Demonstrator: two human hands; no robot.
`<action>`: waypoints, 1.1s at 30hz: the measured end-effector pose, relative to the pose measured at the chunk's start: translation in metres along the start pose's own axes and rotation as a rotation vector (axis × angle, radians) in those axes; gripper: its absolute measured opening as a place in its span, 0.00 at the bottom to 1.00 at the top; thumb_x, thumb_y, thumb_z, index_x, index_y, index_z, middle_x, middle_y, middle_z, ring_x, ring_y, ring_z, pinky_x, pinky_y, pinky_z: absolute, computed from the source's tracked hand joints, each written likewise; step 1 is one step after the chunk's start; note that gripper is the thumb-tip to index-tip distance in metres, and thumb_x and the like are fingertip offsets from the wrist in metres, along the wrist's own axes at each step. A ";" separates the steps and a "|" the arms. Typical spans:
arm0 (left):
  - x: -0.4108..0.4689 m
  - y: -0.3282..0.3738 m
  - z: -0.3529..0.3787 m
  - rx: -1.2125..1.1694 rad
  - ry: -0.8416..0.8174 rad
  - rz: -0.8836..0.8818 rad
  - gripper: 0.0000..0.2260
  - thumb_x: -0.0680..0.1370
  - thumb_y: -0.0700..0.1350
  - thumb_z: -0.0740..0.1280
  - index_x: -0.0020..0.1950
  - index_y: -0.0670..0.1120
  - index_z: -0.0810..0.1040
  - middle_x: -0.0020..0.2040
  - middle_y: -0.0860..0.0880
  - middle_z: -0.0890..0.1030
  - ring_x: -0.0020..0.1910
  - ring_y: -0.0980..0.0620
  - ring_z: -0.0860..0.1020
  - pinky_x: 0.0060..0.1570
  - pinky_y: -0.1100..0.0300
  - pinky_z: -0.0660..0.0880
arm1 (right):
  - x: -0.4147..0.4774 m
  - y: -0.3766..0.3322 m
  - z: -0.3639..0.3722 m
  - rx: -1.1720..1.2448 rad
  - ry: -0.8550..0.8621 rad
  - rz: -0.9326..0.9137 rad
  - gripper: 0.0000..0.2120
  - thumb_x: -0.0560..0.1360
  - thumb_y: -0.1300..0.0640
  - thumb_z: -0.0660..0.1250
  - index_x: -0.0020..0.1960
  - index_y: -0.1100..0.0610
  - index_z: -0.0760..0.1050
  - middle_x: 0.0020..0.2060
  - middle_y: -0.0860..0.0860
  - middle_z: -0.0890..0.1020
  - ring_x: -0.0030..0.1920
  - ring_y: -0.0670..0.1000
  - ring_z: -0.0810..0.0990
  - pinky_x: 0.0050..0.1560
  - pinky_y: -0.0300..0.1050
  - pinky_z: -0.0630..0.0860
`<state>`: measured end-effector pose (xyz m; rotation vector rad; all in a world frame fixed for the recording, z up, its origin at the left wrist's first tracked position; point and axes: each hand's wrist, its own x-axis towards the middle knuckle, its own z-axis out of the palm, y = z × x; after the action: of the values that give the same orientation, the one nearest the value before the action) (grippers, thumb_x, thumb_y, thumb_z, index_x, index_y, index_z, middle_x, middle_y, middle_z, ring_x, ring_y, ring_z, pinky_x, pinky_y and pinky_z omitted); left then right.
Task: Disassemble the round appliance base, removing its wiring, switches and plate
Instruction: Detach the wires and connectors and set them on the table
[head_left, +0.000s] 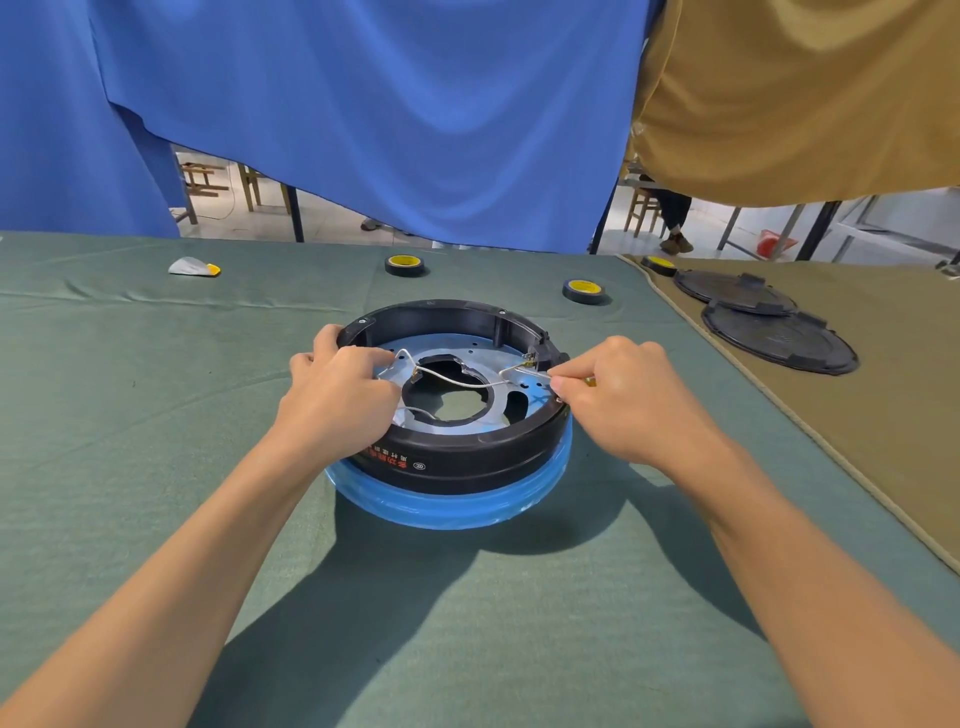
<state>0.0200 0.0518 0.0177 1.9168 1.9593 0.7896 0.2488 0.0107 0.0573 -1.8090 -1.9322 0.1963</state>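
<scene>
On green cloth (156, 415), base (467, 460) open side up, wire (457, 383) spanning L-R

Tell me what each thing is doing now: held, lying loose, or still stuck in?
Round base, sitting open side up.
Metal plate, still inside the base.
White wire, draped across the plate, not yet out.
Left hand, grips the base's rim.
Right hand, pinches the wire's right end.
Tape rolls, lying flat, untouched.
Black covers, lying flat, aside.

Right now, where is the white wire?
In the head view, the white wire spans the metal plate inside the round black base, from the left hand to the right hand, which pinches its right end.
</scene>
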 end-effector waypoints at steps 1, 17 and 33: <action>-0.001 0.000 0.000 -0.007 0.005 -0.001 0.17 0.75 0.42 0.60 0.60 0.56 0.78 0.73 0.44 0.59 0.69 0.40 0.58 0.62 0.49 0.59 | -0.001 0.001 0.001 -0.018 0.003 -0.018 0.12 0.76 0.60 0.59 0.47 0.64 0.80 0.30 0.62 0.77 0.33 0.59 0.65 0.46 0.56 0.76; -0.004 0.002 -0.001 -0.016 0.025 -0.027 0.17 0.76 0.43 0.60 0.62 0.56 0.78 0.73 0.45 0.59 0.68 0.39 0.59 0.63 0.48 0.60 | -0.014 -0.006 -0.001 -0.187 0.077 -0.053 0.18 0.76 0.61 0.59 0.28 0.58 0.62 0.25 0.55 0.65 0.31 0.57 0.65 0.27 0.45 0.58; -0.004 0.002 -0.001 -0.029 0.010 -0.029 0.21 0.75 0.40 0.60 0.65 0.55 0.76 0.73 0.46 0.58 0.69 0.40 0.57 0.64 0.49 0.59 | -0.012 -0.008 -0.003 -0.199 0.065 -0.025 0.16 0.74 0.61 0.58 0.29 0.57 0.60 0.27 0.55 0.64 0.33 0.59 0.64 0.28 0.46 0.57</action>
<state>0.0214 0.0480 0.0196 1.8671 1.9666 0.8160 0.2429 -0.0022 0.0600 -1.8899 -1.9874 -0.0649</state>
